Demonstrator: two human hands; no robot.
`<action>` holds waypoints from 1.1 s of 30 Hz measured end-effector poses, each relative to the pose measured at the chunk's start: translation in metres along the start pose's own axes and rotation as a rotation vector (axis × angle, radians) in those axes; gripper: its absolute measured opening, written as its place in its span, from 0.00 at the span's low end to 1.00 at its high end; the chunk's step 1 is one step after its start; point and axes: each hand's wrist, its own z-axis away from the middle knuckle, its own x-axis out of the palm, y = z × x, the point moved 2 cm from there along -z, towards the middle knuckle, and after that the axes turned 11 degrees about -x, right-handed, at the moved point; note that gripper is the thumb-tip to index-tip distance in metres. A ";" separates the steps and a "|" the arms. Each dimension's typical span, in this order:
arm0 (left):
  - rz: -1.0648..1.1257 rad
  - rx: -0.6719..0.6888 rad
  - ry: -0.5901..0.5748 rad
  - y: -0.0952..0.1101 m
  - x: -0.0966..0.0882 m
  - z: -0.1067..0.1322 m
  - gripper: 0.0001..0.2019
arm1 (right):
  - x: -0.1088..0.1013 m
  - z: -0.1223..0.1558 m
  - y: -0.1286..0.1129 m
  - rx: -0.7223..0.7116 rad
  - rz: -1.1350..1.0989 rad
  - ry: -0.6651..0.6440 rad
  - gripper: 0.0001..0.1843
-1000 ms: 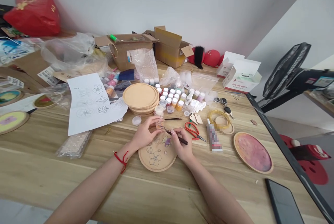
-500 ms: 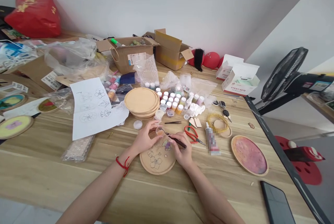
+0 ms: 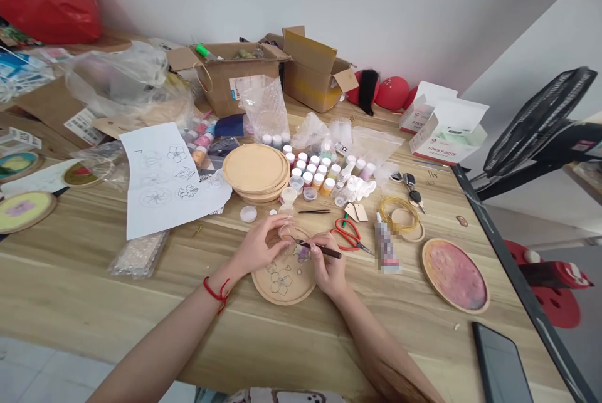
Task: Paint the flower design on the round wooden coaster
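My left hand [image 3: 262,246] pinches a small clear plastic cup [image 3: 285,233] with a little pale stuff inside. In my right hand [image 3: 328,272] is a small palette knife [image 3: 331,252] with a dark handle, held like a pen. Its thin metal tip points left and reaches the cup. Below both hands lies a round wooden plate [image 3: 277,294] with raised wire flower outlines, one part filled purple. My hands cover some of the plate's upper half. A stack of similar wooden plates [image 3: 254,168] stands just beyond my left hand.
Small paint jars [image 3: 328,187] crowd the area beyond. Tweezers [image 3: 314,211], orange-handled pliers [image 3: 347,237], a glue tube [image 3: 387,246] and gold wire [image 3: 399,212] lie to the right. A pink plate [image 3: 455,274] and phone [image 3: 502,362] sit farther right. Flower drawings [image 3: 164,190] lie left.
The camera view has shifted slightly. The palette knife now lies flatter, with its tip still at the cup. My left hand keeps hold of the cup.
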 end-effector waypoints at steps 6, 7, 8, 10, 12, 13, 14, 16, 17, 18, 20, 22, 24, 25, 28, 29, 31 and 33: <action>0.030 0.039 0.004 -0.002 0.002 -0.007 0.22 | -0.003 -0.001 0.006 0.074 0.051 0.056 0.11; 0.039 0.036 -0.001 -0.003 0.003 -0.007 0.22 | -0.004 -0.002 0.007 0.088 0.052 0.058 0.11; 0.048 0.029 -0.009 -0.004 0.004 -0.008 0.22 | -0.004 -0.002 0.008 0.099 0.050 0.055 0.11; 0.063 0.013 -0.021 -0.005 0.005 -0.008 0.23 | -0.005 -0.002 0.011 0.115 0.032 0.045 0.12; 0.068 0.002 -0.031 -0.006 0.006 -0.008 0.23 | -0.004 -0.001 0.013 0.124 0.008 0.036 0.13; 0.067 0.000 -0.034 -0.006 0.006 -0.008 0.24 | -0.004 -0.001 0.014 0.126 -0.002 0.035 0.13; 0.062 -0.001 -0.035 -0.006 0.006 -0.008 0.24 | -0.004 -0.001 0.015 0.126 -0.009 0.038 0.13; 0.048 -0.001 -0.036 -0.006 0.005 -0.008 0.24 | -0.003 -0.001 0.016 0.116 -0.015 0.043 0.12; 0.039 -0.001 -0.036 -0.006 0.005 -0.008 0.23 | -0.003 -0.002 0.016 0.107 -0.015 0.043 0.12; 0.029 -0.001 -0.036 -0.006 0.005 -0.008 0.23 | -0.003 -0.002 0.016 0.095 -0.014 0.042 0.11; 0.010 0.003 -0.040 -0.005 0.004 -0.008 0.23 | -0.004 -0.002 0.015 0.065 -0.019 0.035 0.11; -0.007 0.012 -0.042 -0.004 0.004 -0.008 0.22 | -0.004 -0.003 0.014 0.026 -0.027 0.035 0.11; -0.012 0.027 -0.042 -0.003 0.004 -0.008 0.22 | -0.005 -0.003 0.012 -0.022 -0.030 0.043 0.11; -0.013 0.032 -0.039 -0.002 0.004 -0.009 0.22 | -0.006 -0.003 0.011 -0.045 -0.026 0.046 0.10; -0.020 0.041 -0.029 -0.002 0.003 -0.009 0.22 | -0.006 -0.003 0.007 -0.107 0.001 0.018 0.05; -0.022 0.042 -0.028 -0.002 0.003 -0.009 0.21 | -0.006 -0.003 0.006 -0.123 0.008 -0.004 0.04; -0.018 0.044 -0.026 -0.003 0.003 -0.009 0.21 | -0.006 -0.003 0.003 -0.177 0.011 -0.056 0.04; -0.007 0.045 -0.022 -0.004 0.003 -0.009 0.21 | -0.005 -0.003 0.001 -0.255 0.002 -0.104 0.05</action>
